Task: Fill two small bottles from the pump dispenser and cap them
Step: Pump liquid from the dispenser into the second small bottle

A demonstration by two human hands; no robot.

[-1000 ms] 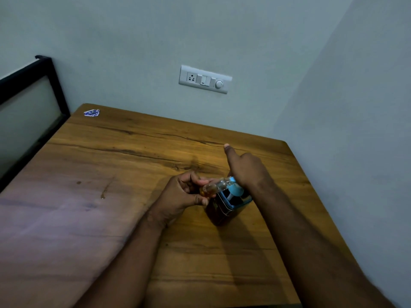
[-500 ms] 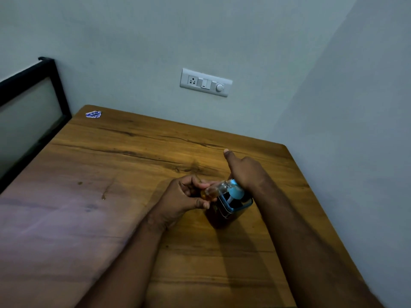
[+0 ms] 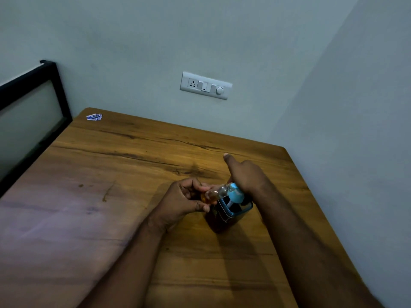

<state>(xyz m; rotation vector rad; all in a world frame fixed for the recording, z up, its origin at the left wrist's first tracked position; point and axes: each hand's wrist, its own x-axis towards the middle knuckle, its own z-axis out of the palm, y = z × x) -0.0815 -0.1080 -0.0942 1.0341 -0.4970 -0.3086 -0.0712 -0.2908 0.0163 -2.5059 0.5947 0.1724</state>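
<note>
Near the right edge of the brown wooden tabletop (image 3: 93, 174), a dark square pump dispenser with a light-blue pump head (image 3: 229, 210) stands upright. A small clear glass bottle (image 3: 214, 194), tilted with its mouth at the nozzle, is pinched in the curled fingers of the left hand (image 3: 184, 202); amber liquid is seen partway up it. The pump head is pressed by the right hand (image 3: 249, 174), thumb stretched out. Filling of this bottle is judged under way. No cap and no second bottle are visible, so capping and the rest seem left.
</note>
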